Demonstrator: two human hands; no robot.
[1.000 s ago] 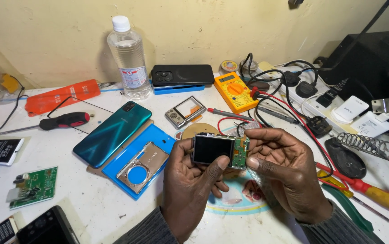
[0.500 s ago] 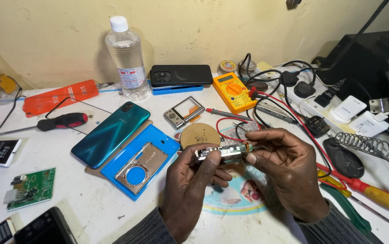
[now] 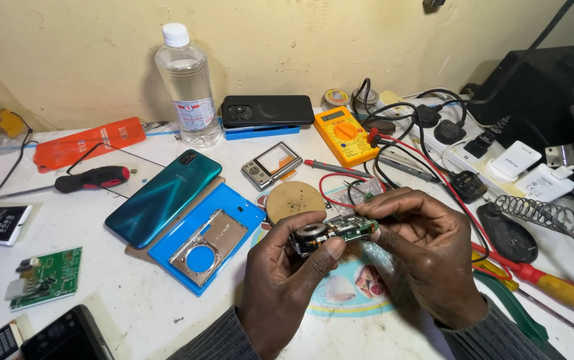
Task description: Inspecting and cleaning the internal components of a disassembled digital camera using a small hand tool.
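A: What did both hands have at that moment?

B: A small camera module [image 3: 332,231] with a green circuit board, held above the desk [image 3: 133,293], edge-on to the viewer. The left hand [image 3: 287,280] was closed on its near end, thumb pressed against the round lens housing. The right hand [image 3: 427,257] was closed on the far end, fingertips pinching the board from above.

A: Position relative to the desk items?

B: Over a round printed mat [image 3: 360,287], just in front of a tan disc [image 3: 295,200]. Red and black wires [image 3: 340,190] looped behind the module; I could not tell whether they touched it.

A: To the left?

B: A blue tray [image 3: 240,220] with a metal frame [image 3: 208,238] lying in it. A teal phone [image 3: 163,198] lay face down, overlapping the tray's upper left corner. Further left, a red-handled screwdriver [image 3: 93,179] and a green circuit board [image 3: 50,277], well apart from the hands.

A: Behind?

B: A silver camera shell [image 3: 271,165], a yellow multimeter [image 3: 343,133], a black phone [image 3: 267,110] on a blue case, and a clear plastic bottle [image 3: 187,87], upright near the wall.

A: Right side?

B: A power strip [image 3: 433,143] with plugs, two white chargers [image 3: 530,170], a soldering iron stand [image 3: 533,213] with coil, and another screwdriver [image 3: 553,285] beside the right wrist.
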